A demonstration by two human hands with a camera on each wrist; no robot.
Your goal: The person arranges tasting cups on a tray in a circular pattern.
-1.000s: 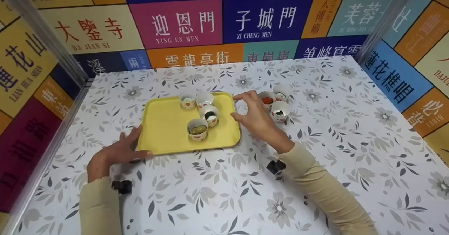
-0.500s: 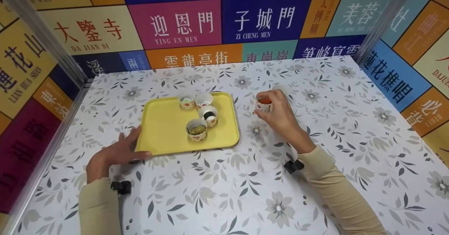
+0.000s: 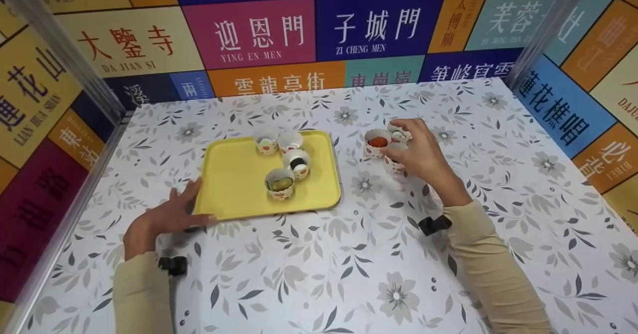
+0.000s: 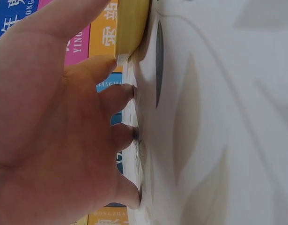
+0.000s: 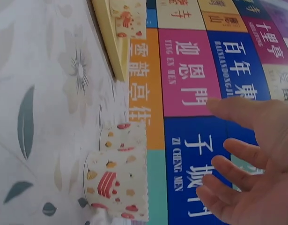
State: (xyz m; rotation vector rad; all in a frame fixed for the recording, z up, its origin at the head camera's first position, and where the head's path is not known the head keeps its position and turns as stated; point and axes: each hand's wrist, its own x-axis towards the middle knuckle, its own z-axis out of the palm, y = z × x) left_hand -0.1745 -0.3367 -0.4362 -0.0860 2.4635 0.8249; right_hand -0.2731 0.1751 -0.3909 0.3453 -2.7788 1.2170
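Note:
In the head view my left hand [image 3: 167, 217] rests at the left edge of a yellow tray [image 3: 229, 179], fingers spread and touching its rim. My right hand [image 3: 426, 157] hovers over three printed paper baking cups right of the tray. One cup has an orange-red filling [image 3: 377, 143]; a back cup [image 3: 397, 133] and a front cup [image 3: 394, 166] are partly hidden by the fingers. The right wrist view shows the right hand [image 5: 254, 164] apart from the nearest paper cup [image 5: 116, 185], its fingers loosely bent and holding nothing.
On the tray stand several more cups: two at the back [image 3: 266, 146], one with a black-banded white piece [image 3: 298, 165] and one with a green-brown filling [image 3: 280, 184]. A floral cloth [image 3: 309, 269] covers the table; a lettered wall [image 3: 249, 35] stands behind.
My right hand moved from the tray's right edge to the orange-red cup, then farther right over the other two cups. The left hand and tray stayed put.

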